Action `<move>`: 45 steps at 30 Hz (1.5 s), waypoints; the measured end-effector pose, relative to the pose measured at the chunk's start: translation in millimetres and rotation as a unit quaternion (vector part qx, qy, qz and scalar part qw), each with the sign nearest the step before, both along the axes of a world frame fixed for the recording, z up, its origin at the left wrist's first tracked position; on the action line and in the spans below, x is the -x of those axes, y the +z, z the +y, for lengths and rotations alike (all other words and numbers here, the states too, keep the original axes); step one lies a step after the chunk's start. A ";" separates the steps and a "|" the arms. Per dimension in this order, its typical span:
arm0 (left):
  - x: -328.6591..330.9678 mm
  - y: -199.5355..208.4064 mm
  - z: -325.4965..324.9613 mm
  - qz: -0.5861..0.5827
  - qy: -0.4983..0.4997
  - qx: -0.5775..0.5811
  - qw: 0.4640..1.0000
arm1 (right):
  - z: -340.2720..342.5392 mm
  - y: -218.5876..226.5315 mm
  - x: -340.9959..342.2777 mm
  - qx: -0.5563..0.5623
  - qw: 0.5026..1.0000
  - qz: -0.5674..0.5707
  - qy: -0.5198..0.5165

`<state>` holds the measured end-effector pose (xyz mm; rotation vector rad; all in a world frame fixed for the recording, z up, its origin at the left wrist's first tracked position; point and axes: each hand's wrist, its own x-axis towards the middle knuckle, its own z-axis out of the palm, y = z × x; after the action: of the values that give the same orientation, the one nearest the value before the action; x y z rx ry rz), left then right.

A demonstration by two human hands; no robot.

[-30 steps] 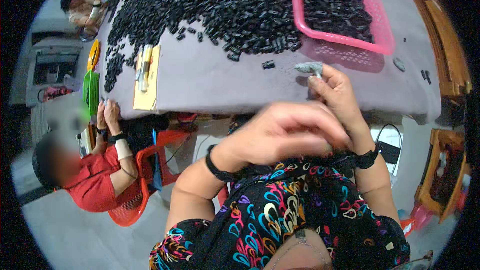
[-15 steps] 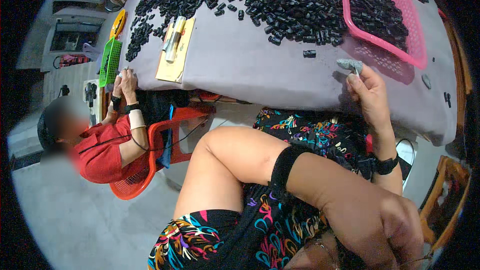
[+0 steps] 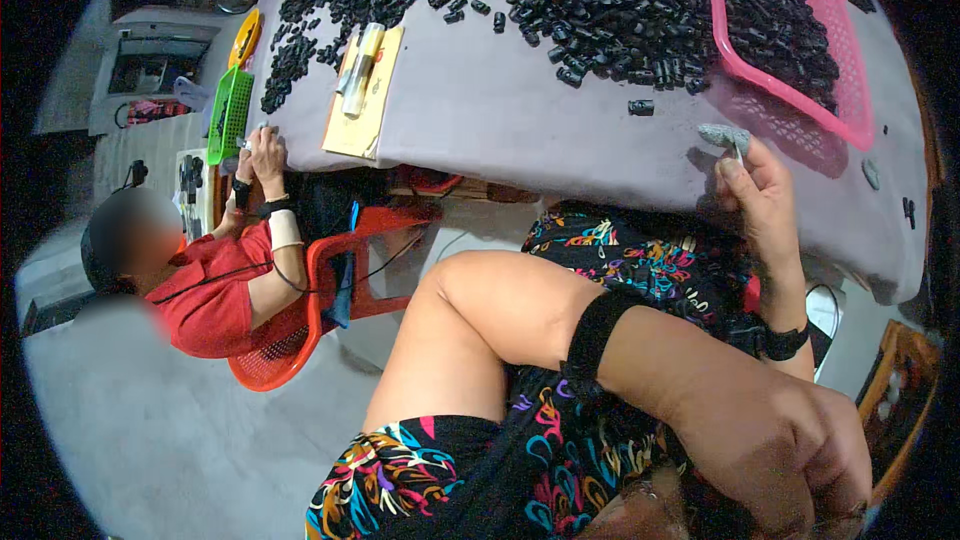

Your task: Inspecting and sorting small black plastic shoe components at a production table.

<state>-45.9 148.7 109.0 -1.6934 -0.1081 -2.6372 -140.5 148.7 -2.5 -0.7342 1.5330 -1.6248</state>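
My right hand [image 3: 765, 190] is over the near table edge at the right. A grey cover [image 3: 723, 136] wraps a fingertip, and its thumb and finger are pinched around a thin pale strip [image 3: 740, 150], too small to name. My left arm bends across the lower middle, with a black band at the wrist. My left hand [image 3: 775, 430] is raised close at the lower right, back showing, fingers curled; what they hold, if anything, is hidden. One small black plastic part [image 3: 641, 108] lies alone left of my right hand. Behind it spreads a heap of black parts [image 3: 610, 20].
A pink basket [image 3: 850, 90] with black parts stands far right on the grey-clothed table [image 3: 480, 110]. A yellow pad [image 3: 385, 90] bears a clear tube. Left, a person in a red shirt [image 3: 215, 290] works beside a green basket [image 3: 231, 110]. A wooden chair [image 3: 900, 400] stands right.
The whole view has shifted slightly, so table and arms appear a little further right. Both hands keep nearly the same pose, and the black parts have not visibly moved on the table.
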 end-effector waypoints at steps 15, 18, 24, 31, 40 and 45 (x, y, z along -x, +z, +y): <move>1.3 6.5 -69.2 -0.188 -0.049 0.322 0.927 | 4.6 9.7 0.3 0.011 0.999 -0.027 -0.014; -16.9 -9.8 -111.7 -0.302 0.198 0.495 0.790 | 4.5 3.5 6.0 0.041 0.996 -0.084 -0.002; -39.5 2.4 -129.1 -0.270 0.517 0.537 0.609 | 3.8 0.0 10.6 0.050 0.990 -0.128 -0.040; -50.5 21.0 -104.0 -0.127 0.423 0.334 0.832 | 0.3 -2.1 6.2 0.038 0.997 -0.054 -0.031; -65.0 20.1 -95.3 -0.113 0.450 0.310 0.830 | 3.9 -1.5 8.6 0.054 0.998 -0.036 -0.016; -53.0 21.0 -112.6 -0.042 0.404 0.325 0.854 | 1.7 -0.4 7.8 0.043 0.998 -0.043 -0.017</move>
<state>7.1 36.1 130.0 -1.1765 -1.4848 -2.0766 -148.3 150.4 -2.9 -0.6786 1.4296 -1.7341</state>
